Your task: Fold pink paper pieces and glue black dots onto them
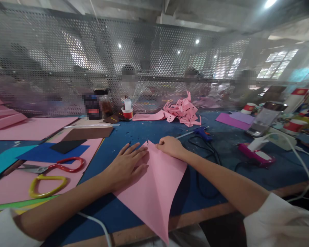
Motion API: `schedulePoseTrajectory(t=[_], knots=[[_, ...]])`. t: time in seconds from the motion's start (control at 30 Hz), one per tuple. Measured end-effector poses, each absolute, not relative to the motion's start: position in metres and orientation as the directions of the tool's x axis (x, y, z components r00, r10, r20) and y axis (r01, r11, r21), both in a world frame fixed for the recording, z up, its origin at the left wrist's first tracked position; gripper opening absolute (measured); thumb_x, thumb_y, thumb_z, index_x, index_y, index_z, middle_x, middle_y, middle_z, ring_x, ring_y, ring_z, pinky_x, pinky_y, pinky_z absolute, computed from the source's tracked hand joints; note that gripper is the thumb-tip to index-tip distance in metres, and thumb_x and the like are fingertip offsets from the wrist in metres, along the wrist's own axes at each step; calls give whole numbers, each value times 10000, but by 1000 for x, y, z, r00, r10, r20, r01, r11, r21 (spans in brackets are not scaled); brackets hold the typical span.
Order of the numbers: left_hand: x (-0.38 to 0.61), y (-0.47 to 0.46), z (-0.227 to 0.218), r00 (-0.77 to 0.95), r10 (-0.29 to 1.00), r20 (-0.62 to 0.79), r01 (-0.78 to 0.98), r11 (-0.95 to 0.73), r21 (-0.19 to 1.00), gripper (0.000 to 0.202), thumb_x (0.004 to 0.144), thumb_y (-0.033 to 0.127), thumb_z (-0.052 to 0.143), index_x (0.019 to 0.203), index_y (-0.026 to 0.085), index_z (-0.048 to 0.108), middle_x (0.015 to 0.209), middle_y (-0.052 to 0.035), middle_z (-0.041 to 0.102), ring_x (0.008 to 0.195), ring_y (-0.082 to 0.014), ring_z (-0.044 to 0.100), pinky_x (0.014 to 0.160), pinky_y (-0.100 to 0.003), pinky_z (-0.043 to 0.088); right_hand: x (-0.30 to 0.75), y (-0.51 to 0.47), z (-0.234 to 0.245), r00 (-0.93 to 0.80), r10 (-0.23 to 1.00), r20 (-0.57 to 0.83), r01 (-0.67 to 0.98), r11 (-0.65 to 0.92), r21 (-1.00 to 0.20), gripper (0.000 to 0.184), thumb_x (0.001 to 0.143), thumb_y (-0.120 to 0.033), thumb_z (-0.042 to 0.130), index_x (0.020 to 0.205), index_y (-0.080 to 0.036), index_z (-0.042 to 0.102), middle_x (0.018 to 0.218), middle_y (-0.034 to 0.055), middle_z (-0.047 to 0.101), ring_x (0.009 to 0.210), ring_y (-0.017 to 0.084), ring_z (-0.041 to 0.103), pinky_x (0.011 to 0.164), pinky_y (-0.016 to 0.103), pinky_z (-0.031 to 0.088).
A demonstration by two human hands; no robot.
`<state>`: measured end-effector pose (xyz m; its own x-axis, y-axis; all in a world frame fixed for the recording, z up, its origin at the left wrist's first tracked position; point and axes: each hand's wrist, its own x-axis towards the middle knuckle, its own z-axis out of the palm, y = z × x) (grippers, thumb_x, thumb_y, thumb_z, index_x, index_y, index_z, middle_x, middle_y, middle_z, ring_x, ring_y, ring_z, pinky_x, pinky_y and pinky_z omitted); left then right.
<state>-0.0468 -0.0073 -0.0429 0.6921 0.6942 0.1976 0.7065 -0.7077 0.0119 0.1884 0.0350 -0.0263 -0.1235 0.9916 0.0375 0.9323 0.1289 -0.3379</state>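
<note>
A folded sheet of pink paper [150, 187] lies in front of me, its pointed end hanging over the table's front edge. A crease runs down its middle, and a small notch shows at its top. My left hand [130, 164] rests flat on the left part of the sheet, fingers stretched out. At the upper right edge, my right hand [171, 146] is closed with curled fingers on the same paper; its fingertips are partly hidden. Left of my left hand lie scissors [56, 173] with one red and one yellow handle.
Coloured sheets lie at left, including blue paper [41, 151]. Pink paper scraps [182, 109] pile up at the back by a perforated screen [154, 55]. Right of my hands are a blue glue gun [203, 133] with its black cord, a magenta power strip [257, 156] and a clear bottle [266, 118].
</note>
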Motion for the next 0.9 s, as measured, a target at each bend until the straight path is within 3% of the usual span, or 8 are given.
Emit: schedulePoseTrajectory(t=[0.3,0.57,0.9], knots=[[-47,-9,-41,689,694,210,707,-707,16,549,1007,525,364,1490,270,417,1567,1,435,1489,-269,285,1234,-508,140,193,32,-22,-121,992,28,928,123,-352,353,893,-529,539,844,-247,745,908,32,762,880,211,692,689,254,443],[-47,-16,-37,720,662,209,677,-736,2,502,1007,520,378,1453,309,470,1552,17,458,1499,-265,265,1240,-513,132,192,31,-23,-100,994,33,934,105,-343,292,899,-479,556,868,-257,742,938,27,764,923,216,697,749,267,463],[-48,-16,-40,713,670,207,683,-730,10,536,1001,540,380,1468,284,447,1559,-9,447,1481,-284,301,1230,-537,162,191,31,-26,-108,993,44,940,116,-322,261,871,-435,574,839,-244,748,926,40,765,920,222,692,738,267,457]])
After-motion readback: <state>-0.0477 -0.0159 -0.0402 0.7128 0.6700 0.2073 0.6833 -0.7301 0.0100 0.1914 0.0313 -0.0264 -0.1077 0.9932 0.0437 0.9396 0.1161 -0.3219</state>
